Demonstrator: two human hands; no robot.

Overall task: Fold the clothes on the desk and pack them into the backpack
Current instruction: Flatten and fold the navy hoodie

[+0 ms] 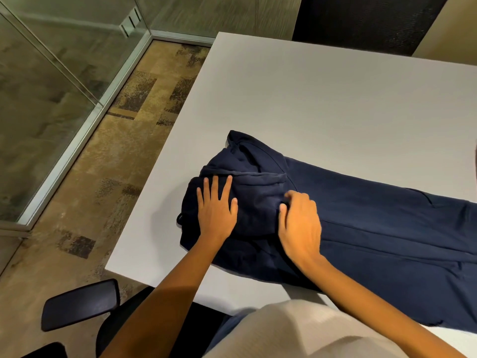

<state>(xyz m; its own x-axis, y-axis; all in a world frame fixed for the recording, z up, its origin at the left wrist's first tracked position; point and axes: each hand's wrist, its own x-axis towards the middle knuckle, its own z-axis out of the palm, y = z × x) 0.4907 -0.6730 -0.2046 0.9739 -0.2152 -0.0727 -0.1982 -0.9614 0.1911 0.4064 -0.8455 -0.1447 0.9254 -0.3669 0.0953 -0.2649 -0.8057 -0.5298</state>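
A navy blue hooded sweatshirt [374, 228] lies across the white desk [309, 104], its body running off to the right and its hood bunched at the left end. My left hand [215, 210] rests flat on the hood with fingers spread. My right hand [300, 226] sits just right of it, fingers curled and pinching a fold of the fabric near the neck. A dark drawstring end shows at the hood's left edge. No backpack is in view.
The desk's left edge and near corner are close to the hood. A black chair armrest [80, 303] sits below left. Another dark chair [366, 19] stands behind the desk. A glass partition [51, 94] borders the carpeted floor at left.
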